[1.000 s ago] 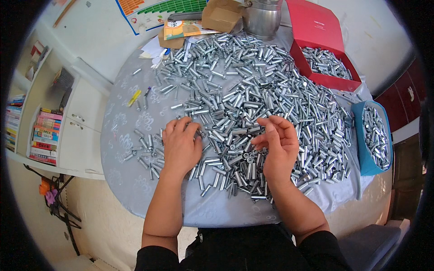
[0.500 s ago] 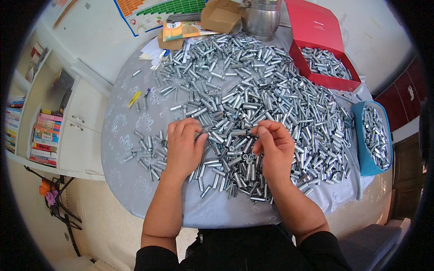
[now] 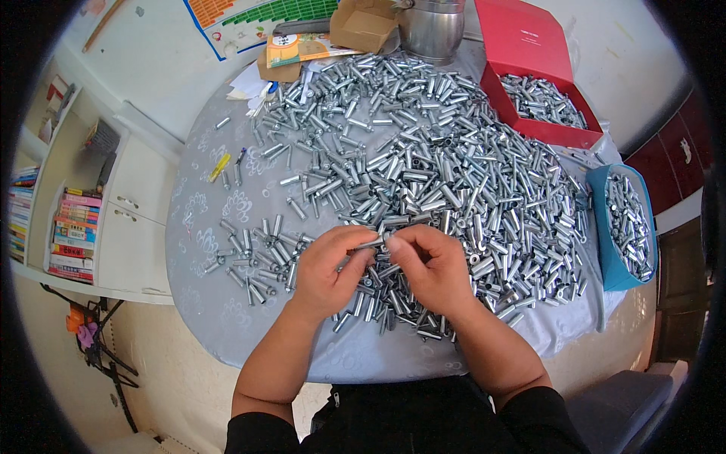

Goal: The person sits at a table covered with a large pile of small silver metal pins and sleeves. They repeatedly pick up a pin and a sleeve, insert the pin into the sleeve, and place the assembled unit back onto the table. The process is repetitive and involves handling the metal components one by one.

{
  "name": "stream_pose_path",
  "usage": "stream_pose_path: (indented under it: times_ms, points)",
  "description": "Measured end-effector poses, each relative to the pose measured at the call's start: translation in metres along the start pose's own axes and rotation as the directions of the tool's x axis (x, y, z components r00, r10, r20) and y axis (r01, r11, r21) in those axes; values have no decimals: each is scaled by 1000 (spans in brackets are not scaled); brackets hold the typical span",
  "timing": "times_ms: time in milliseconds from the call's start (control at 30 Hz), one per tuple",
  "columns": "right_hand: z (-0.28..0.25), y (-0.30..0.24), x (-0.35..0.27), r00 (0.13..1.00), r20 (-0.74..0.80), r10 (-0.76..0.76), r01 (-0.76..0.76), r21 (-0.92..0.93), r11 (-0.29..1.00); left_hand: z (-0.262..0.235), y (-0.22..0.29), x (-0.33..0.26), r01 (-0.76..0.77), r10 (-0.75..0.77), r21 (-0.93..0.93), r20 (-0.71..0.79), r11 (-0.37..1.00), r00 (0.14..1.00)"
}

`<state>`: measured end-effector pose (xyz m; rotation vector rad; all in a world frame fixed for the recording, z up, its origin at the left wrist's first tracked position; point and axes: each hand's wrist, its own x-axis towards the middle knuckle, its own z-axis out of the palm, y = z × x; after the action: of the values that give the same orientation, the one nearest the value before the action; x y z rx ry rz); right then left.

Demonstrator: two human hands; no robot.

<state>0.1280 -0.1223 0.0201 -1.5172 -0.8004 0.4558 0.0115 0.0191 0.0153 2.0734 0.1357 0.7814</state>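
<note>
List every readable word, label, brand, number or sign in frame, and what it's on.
Nothing I can quote. Print shows on:
Red lid: small pale lines, too small.
Wall chart: orange and green blocks, too small.
Booklet: cover lettering, too small to read surely.
Books: spine lettering, too small and blurred.
Metal parts: no markings I can make out.

The head camera looks from above the near side of the table (image 3: pixel 219 318), angled down and forward, close over the left hand (image 3: pixel 329 272) and right hand (image 3: pixel 437 272); its wide fisheye reaches the white cabinet (image 3: pixel 134 246) and far wall (image 3: pixel 155 72), bending straight edges.
</note>
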Motion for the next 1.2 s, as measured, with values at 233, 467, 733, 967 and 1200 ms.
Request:
stream_pose_path:
  times_ms: [233,467,733,967,1200]
  points:
    - [-3,3,1,999,39,2,-1,-13,1000,-3,-2,-2,123,-122,-113,18,986,992]
    - [0,-4,4,985,-33,-169,171,62,983,-4,-1,-2,369,-409,-533,45,762,911]
    - [-4,3,4,996,33,-87,85,46,995,-1,-3,-3,391,-405,-500,84,773,910]
    - [-4,8,2,999,35,7,-7,15,1000,-4,-2,-3,418,-432,-529,105,738,896]
    - [-2,7,3,999,12,41,-42,59,997,0,-5,-2,435,-458,-511,88,741,884]
